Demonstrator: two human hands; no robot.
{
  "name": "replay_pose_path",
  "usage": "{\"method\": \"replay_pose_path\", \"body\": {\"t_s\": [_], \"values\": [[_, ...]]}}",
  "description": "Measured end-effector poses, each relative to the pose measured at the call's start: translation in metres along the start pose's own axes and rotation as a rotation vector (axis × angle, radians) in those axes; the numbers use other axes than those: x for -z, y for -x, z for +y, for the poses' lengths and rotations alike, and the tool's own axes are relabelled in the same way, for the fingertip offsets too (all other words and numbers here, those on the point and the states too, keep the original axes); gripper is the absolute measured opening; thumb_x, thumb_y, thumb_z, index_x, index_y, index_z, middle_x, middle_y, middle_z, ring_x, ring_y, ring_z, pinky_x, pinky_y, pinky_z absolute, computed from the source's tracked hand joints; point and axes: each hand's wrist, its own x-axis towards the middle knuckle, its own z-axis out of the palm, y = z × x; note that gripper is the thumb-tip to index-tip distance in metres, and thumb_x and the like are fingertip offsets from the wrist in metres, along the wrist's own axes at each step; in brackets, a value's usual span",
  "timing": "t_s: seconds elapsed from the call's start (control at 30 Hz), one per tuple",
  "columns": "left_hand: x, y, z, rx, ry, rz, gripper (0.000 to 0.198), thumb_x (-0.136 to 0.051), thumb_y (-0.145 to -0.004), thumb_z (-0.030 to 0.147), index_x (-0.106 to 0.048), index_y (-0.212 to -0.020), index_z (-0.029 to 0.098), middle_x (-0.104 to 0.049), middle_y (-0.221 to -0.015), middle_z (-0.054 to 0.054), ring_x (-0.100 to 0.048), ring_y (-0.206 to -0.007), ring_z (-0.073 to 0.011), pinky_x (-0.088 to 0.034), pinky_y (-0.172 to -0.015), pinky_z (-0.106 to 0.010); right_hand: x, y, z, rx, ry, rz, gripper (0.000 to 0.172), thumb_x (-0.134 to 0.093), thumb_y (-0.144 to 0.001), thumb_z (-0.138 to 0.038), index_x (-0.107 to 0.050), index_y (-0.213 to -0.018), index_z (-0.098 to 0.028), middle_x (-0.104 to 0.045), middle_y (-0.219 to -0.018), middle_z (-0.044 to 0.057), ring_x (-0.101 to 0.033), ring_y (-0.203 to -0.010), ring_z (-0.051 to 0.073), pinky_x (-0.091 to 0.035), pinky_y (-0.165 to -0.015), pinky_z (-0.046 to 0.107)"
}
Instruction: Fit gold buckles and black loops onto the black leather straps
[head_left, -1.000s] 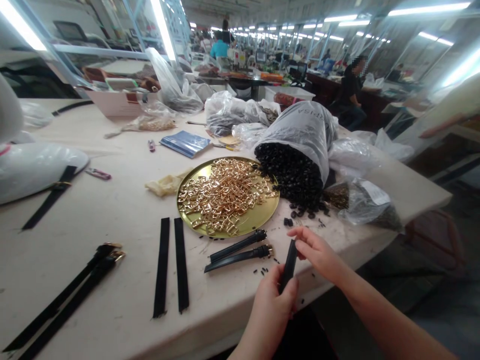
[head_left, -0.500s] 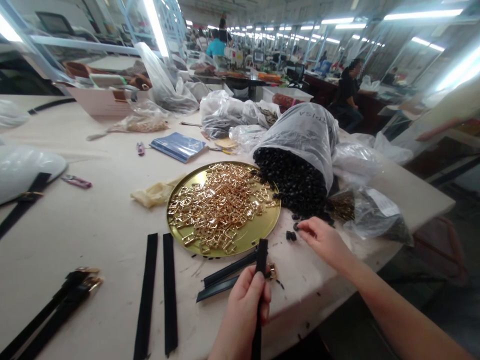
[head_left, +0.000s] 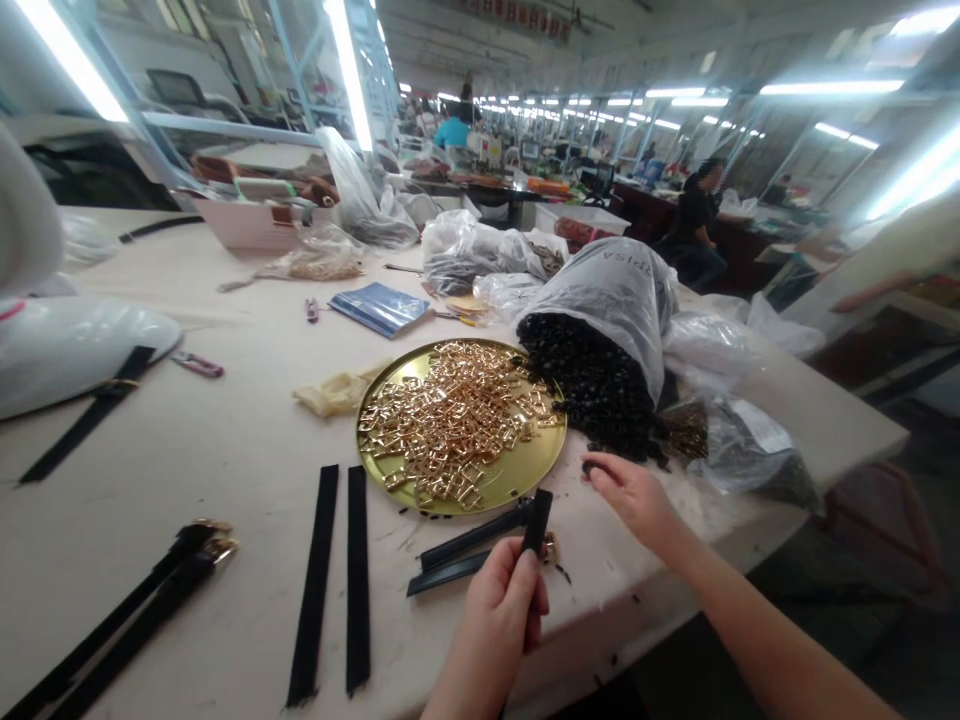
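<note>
My left hand [head_left: 508, 590] is closed around a black strap [head_left: 537, 520], whose square end sticks up past the thumb. To its right, my right hand [head_left: 630, 495] pinches a small black loop [head_left: 592, 466] between thumb and fingertips, just above the table. Behind that hand, a heap of similar small black loops [head_left: 600, 385] spills from a plastic bag [head_left: 611, 290]. A round gold tray [head_left: 517, 475] bears a pile of gold buckles [head_left: 457, 420]. Beside my left hand lie black straps [head_left: 450, 572], with a gold buckle partly visible behind the hand.
Two black straps [head_left: 358, 580] lie parallel on the left, and buckled straps [head_left: 165, 590] sit farther left. Around the tray are a blue booklet [head_left: 381, 308], a crumpled yellowish cloth [head_left: 330, 393] and a thread snipper [head_left: 199, 364]. The table's edge [head_left: 585, 650] runs beneath my right forearm.
The view has tilted up and shifted left. My right hand has drawn slightly back from the heap with the small loop; the loose loops beside it no longer show. My left hand still grips the strap.
</note>
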Motion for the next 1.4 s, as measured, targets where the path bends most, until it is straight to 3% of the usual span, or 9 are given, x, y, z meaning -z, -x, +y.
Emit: {"method": "replay_pose_path", "body": {"t_s": [0.1,0.2,0.47,0.63,0.73,0.87,1.0,1.2,1.4], "values": [[-0.001,0.011,0.011,-0.102,-0.126,0.011,0.028,-0.045,-0.078,0.044,-0.051,-0.083,0.017,-0.046,-0.05,0.007,-0.035,-0.033,-0.005,-0.023,-0.034,-0.016,-0.003,0.019,-0.029,-0.15,-0.412,-0.243,0.031,-0.041,-0.085,-0.032,-0.058,-0.106,-0.017,-0.065,-0.08,0.006,-0.056,-0.069,0.016,-0.045,-0.065,0.03],[0.0,0.027,0.019,-0.181,-0.295,0.04,0.024,-0.046,-0.079,0.04,-0.055,-0.082,0.018,-0.046,-0.051,0.005,-0.037,-0.039,-0.0068,-0.027,-0.039,-0.017,-0.006,0.037,-0.049,-0.141,-0.537,-0.368,0.029,-0.048,-0.082,-0.034,-0.061,-0.101,-0.016,-0.06,-0.07,0.003,-0.051,-0.063,0.014,-0.042,-0.062,0.027],[-0.006,0.059,0.019,-0.275,-0.466,0.132,0.021,-0.046,-0.079,0.035,-0.059,-0.08,0.018,-0.044,-0.049,0.005,-0.04,-0.044,-0.0104,-0.03,-0.046,-0.02,-0.005,0.056,-0.049,-0.08,-0.563,-0.331,0.027,-0.057,-0.078,-0.035,-0.061,-0.099,-0.019,-0.057,-0.075,0.001,-0.048,-0.066,0.013,-0.041,-0.063,0.025],[-0.001,0.067,0.013,-0.324,-0.639,0.07,0.024,-0.042,-0.081,0.032,-0.061,-0.084,0.019,-0.052,-0.056,0.002,-0.047,-0.053,-0.0127,-0.032,-0.051,-0.021,0.005,0.064,-0.049,0.04,-0.393,-0.467,0.03,-0.049,-0.082,-0.035,-0.06,-0.106,-0.019,-0.06,-0.079,0.003,-0.055,-0.073,0.016,-0.044,-0.069,0.029],[0.004,0.072,0.01,-0.364,-0.83,0.023,0.024,-0.039,-0.082,0.029,-0.061,-0.08,0.021,-0.059,-0.066,0.0,-0.051,-0.062,-0.0136,-0.033,-0.055,-0.02,0.004,0.068,-0.041,0.027,-0.383,-0.455,0.034,-0.053,-0.079,-0.032,-0.056,-0.111,-0.02,-0.061,-0.082,0.003,-0.056,-0.071,0.015,-0.045,-0.067,0.029],[0.008,0.074,0.012,-0.35,-0.973,-0.004,0.024,-0.038,-0.083,0.028,-0.06,-0.077,0.022,-0.063,-0.071,0.0,-0.054,-0.066,-0.0149,-0.034,-0.057,-0.021,-0.008,0.073,-0.035,-0.037,-0.421,-0.425,0.022,-0.06,-0.073,-0.029,-0.061,-0.093,-0.018,-0.061,-0.071,0.0,-0.054,-0.063,0.013,-0.043,-0.058,0.024],[0.006,0.071,0.011,-0.321,-0.883,-0.042,0.021,-0.039,-0.082,0.03,-0.058,-0.081,0.021,-0.063,-0.071,-0.001,-0.055,-0.065,-0.0149,-0.035,-0.057,-0.022,-0.021,0.075,-0.04,-0.016,-0.407,-0.423,0.016,-0.066,-0.068,-0.028,-0.064,-0.08,-0.017,-0.063,-0.072,0.001,-0.054,-0.068,0.015,-0.041,-0.063,0.026],[0.0,0.056,0.003,-0.183,-0.52,0.021,0.04,-0.033,-0.084,0.043,-0.04,-0.113,0.017,-0.047,-0.047,0.007,-0.043,-0.044,-0.0116,-0.032,-0.047,-0.021,-0.047,0.067,-0.041,-0.192,-0.75,-0.333,0.027,-0.072,-0.063,-0.036,-0.057,-0.074,-0.016,-0.053,-0.062,-0.004,-0.045,-0.056,0.009,-0.035,-0.054,0.02],[0.012,0.031,0.002,-0.178,-0.236,0.103,0.038,-0.046,-0.075,0.052,-0.049,-0.086,0.016,-0.036,-0.044,0.009,-0.027,-0.037,-0.0057,-0.018,-0.038,-0.018,-0.053,0.043,-0.029,-0.124,-0.651,-0.399,0.04,-0.046,-0.08,-0.052,-0.057,-0.077,-0.014,-0.052,-0.058,0.0,-0.046,-0.052,0.01,-0.035,-0.05,0.022]]}}
